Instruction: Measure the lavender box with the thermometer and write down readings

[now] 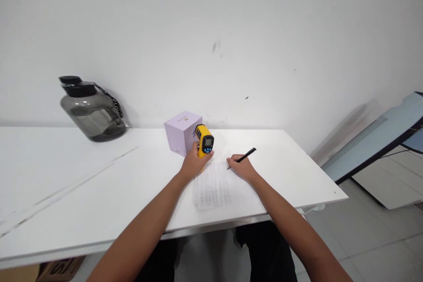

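Note:
My left hand is closed around the handle of a yellow and black infrared thermometer, which has a small grey screen and blue buttons facing me. Right behind it stands a lilac box. In my right hand is a black pen, its tip slanting down to the left near the top right of a sheet of paper. Rows of handwriting cover the sheet, too small to read. Whether the pen tip touches the paper I cannot tell.
A large grey translucent water jug with a black lid and strap stands on the white table, at the left against the wall. Beyond the table's right end, a pale blue and black panel-like object leans over the tiled floor. Cardboard shows below the table.

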Tool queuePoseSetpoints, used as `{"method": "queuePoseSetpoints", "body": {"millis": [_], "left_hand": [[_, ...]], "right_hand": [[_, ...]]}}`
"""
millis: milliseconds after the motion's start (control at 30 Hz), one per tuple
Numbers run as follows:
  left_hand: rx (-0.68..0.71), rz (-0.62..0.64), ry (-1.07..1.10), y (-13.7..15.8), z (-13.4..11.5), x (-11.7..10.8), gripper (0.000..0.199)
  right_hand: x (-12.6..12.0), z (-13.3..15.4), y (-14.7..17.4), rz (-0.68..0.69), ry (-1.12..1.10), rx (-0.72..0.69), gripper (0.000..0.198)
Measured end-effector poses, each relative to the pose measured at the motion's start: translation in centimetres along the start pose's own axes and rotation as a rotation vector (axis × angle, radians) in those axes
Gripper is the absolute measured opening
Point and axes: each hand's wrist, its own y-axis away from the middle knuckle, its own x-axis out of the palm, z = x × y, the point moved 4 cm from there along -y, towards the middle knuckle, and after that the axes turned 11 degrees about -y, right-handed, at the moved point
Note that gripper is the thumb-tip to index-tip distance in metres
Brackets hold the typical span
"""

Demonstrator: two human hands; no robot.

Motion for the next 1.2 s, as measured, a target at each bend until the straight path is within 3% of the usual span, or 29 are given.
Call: {"method": "queuePoseSetpoints", "body": {"millis": [933,1200], "left_hand": [[0.003,-0.011,0.029,-0.12,0.35,0.11,0.051],[-0.005,-0.01,0.042,-0.2,0.36,0.11,0.049]], "right_hand": [[-0.34,-0.2,-0.21,-0.055,0.049,-0.07,0.035],[-0.3,-0.25,-0.38,-0.011,0.055,-0.064,0.037]]}}
